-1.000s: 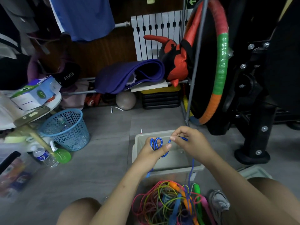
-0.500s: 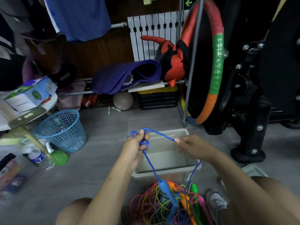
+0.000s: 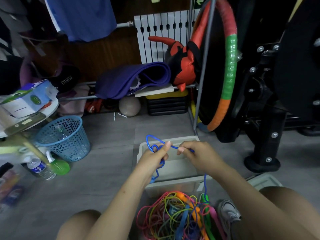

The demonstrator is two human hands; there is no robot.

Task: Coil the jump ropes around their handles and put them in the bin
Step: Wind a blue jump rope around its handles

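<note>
Blue jump rope (image 3: 156, 148) pinched above the bin (image 3: 174, 183): loops bunched in closed left hand (image 3: 152, 159), taut strand gripped by right hand (image 3: 199, 155). Risk: tail snagging in the tangled rope pile (image 3: 176, 217) below, yanking coils loose.

One view only, head-mounted, looking forward and steeply down over the person's knees to the grey floor (image 3: 107, 170). It sits close: both hands fill the middle, the bin (image 3: 174, 183) just beyond them. The wide lens bends the edges and reaches the radiator (image 3: 161, 35) at the far wall.
</note>
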